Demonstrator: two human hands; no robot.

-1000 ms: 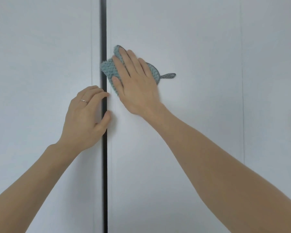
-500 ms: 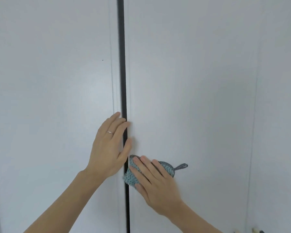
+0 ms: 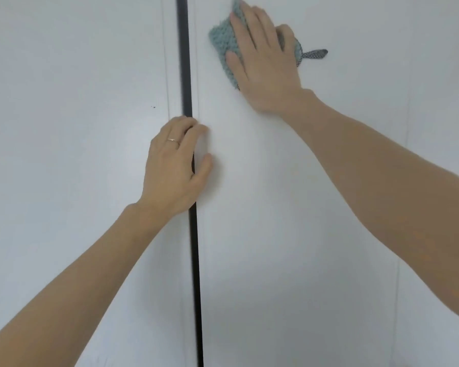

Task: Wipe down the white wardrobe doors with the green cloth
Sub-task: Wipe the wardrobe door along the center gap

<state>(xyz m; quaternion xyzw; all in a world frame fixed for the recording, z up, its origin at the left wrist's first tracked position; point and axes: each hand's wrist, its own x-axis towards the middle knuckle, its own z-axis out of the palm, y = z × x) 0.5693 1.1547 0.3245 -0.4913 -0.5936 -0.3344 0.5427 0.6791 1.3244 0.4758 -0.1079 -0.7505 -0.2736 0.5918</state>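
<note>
Item: green cloth (image 3: pixel 224 41), high on the right wardrobe door (image 3: pixel 316 207), up from its low position half a second back. Your right hand (image 3: pixel 263 62) presses it flat with straight fingers, no clench. Your left hand (image 3: pixel 174 165) rests fingers loosely across the dark gap (image 3: pixel 194 260), gripping nothing. Reading: an upward stroke finished; this strip looks covered, the left door (image 3: pixel 64 154) likely remains.

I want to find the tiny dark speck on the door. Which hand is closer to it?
The left hand. The dark speck sits on the left door just above and left of its fingers. The right hand is across the black gap, pressing the green cloth.
</note>
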